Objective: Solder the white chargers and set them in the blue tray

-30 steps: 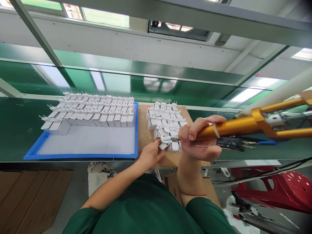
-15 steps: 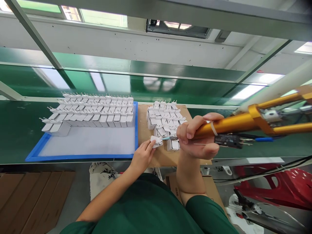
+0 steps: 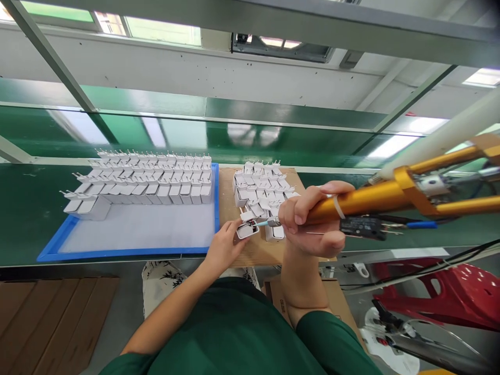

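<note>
My left hand (image 3: 223, 245) is closed on one white charger housing (image 3: 247, 229), held open side up just above the wooden board (image 3: 226, 192). My right hand (image 3: 312, 221) is wrapped round a gold-coloured dispensing tool (image 3: 371, 200); its thin blue-tipped nozzle (image 3: 264, 223) points into that housing. A cluster of white charger housings (image 3: 261, 187) with prongs up stands on the board right behind the held one.
A blue tray (image 3: 128, 252) on the left holds rows of white chargers (image 3: 148, 179) along its far side. A green conveyor belt (image 3: 35, 208) runs under everything. A red plastic stool (image 3: 449, 297) and cables lie low on the right. Brown cardboard (image 3: 47, 312) lies at the lower left.
My left hand has pulled one housing out of the cluster, moved it left and turned its open side up. The nozzle tip now sits at that housing.
</note>
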Action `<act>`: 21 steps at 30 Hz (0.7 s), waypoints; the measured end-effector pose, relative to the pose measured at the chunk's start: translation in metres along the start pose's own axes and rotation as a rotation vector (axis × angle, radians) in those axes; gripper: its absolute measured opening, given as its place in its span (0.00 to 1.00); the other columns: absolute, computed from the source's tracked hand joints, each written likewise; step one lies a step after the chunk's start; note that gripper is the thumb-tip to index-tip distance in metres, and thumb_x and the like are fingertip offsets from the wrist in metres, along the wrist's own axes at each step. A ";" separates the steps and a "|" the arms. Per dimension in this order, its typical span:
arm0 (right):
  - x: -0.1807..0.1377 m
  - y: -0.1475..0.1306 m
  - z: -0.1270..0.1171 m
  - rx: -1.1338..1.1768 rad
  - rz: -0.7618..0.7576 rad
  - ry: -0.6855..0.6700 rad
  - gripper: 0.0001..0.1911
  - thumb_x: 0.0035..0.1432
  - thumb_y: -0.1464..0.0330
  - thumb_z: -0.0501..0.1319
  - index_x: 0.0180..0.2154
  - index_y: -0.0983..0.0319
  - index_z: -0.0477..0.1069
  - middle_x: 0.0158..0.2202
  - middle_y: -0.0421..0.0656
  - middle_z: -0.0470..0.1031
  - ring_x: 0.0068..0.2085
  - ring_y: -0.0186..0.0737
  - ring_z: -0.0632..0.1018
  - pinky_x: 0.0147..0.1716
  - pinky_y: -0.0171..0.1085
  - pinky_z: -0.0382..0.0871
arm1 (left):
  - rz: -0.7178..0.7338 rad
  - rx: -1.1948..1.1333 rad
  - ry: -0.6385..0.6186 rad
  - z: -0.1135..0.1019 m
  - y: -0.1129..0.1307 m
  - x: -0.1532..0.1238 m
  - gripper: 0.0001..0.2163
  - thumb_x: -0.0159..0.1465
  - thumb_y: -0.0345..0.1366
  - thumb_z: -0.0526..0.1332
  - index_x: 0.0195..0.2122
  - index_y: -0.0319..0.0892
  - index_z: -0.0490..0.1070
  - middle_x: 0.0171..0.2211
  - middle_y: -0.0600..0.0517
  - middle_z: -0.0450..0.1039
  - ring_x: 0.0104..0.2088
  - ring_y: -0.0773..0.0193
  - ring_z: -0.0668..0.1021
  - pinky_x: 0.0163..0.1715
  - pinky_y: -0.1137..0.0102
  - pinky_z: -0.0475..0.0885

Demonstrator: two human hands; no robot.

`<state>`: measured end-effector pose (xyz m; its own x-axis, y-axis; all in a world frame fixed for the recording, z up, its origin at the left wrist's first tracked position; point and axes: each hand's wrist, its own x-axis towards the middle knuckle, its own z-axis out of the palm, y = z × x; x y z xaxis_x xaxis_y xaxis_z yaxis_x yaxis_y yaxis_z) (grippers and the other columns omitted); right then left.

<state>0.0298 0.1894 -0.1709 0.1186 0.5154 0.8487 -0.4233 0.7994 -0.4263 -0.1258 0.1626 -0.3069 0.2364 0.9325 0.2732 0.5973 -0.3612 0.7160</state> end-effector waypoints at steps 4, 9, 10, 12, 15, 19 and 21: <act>0.000 -0.002 0.000 -0.002 0.005 0.000 0.21 0.54 0.53 0.65 0.47 0.53 0.71 0.22 0.29 0.61 0.11 0.24 0.56 0.06 0.28 0.53 | 0.059 -0.160 0.053 -0.022 0.006 -0.003 0.18 0.66 0.36 0.63 0.57 0.46 0.68 0.49 0.45 0.74 0.46 0.58 0.79 0.38 0.66 0.81; -0.001 -0.001 0.000 -0.022 0.017 -0.014 0.21 0.54 0.52 0.65 0.48 0.51 0.71 0.21 0.29 0.62 0.11 0.25 0.56 0.06 0.29 0.54 | 0.137 -0.011 0.094 -0.043 0.013 -0.004 0.21 0.65 0.32 0.62 0.59 0.49 0.68 0.48 0.48 0.77 0.47 0.56 0.78 0.43 0.63 0.78; -0.001 -0.001 0.000 -0.023 0.025 -0.011 0.21 0.54 0.53 0.65 0.48 0.51 0.71 0.21 0.30 0.62 0.11 0.25 0.57 0.06 0.29 0.55 | 0.145 0.007 0.093 -0.046 0.015 -0.005 0.21 0.65 0.32 0.62 0.60 0.50 0.68 0.48 0.48 0.77 0.46 0.56 0.78 0.43 0.62 0.78; -0.002 0.000 -0.001 -0.012 0.027 -0.013 0.22 0.54 0.52 0.65 0.49 0.52 0.71 0.22 0.30 0.62 0.12 0.25 0.57 0.07 0.29 0.56 | 0.165 0.016 0.092 -0.050 0.018 -0.005 0.21 0.66 0.33 0.62 0.60 0.50 0.68 0.48 0.48 0.78 0.45 0.56 0.78 0.43 0.62 0.77; -0.002 0.001 -0.001 -0.001 0.013 -0.022 0.22 0.55 0.52 0.65 0.49 0.52 0.70 0.22 0.29 0.61 0.12 0.24 0.56 0.07 0.28 0.55 | 0.206 0.020 0.102 -0.053 0.023 -0.005 0.20 0.67 0.34 0.61 0.60 0.51 0.68 0.49 0.49 0.78 0.45 0.56 0.78 0.45 0.61 0.77; -0.003 0.002 -0.001 -0.011 0.023 -0.036 0.21 0.56 0.53 0.64 0.49 0.51 0.69 0.22 0.29 0.60 0.12 0.23 0.56 0.08 0.27 0.55 | 0.215 0.038 0.119 -0.055 0.028 -0.003 0.19 0.67 0.35 0.61 0.59 0.52 0.68 0.49 0.49 0.79 0.46 0.55 0.78 0.46 0.60 0.76; -0.003 0.004 -0.001 -0.037 0.023 -0.025 0.21 0.56 0.51 0.64 0.49 0.50 0.67 0.21 0.28 0.58 0.12 0.23 0.55 0.08 0.27 0.55 | 0.216 0.042 0.122 -0.056 0.030 -0.003 0.18 0.67 0.35 0.61 0.58 0.51 0.69 0.49 0.50 0.79 0.46 0.55 0.78 0.46 0.60 0.76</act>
<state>0.0289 0.1915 -0.1755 0.0865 0.5258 0.8462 -0.3921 0.7988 -0.4563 -0.1511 0.1497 -0.2506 0.2696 0.8263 0.4945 0.5748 -0.5501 0.6059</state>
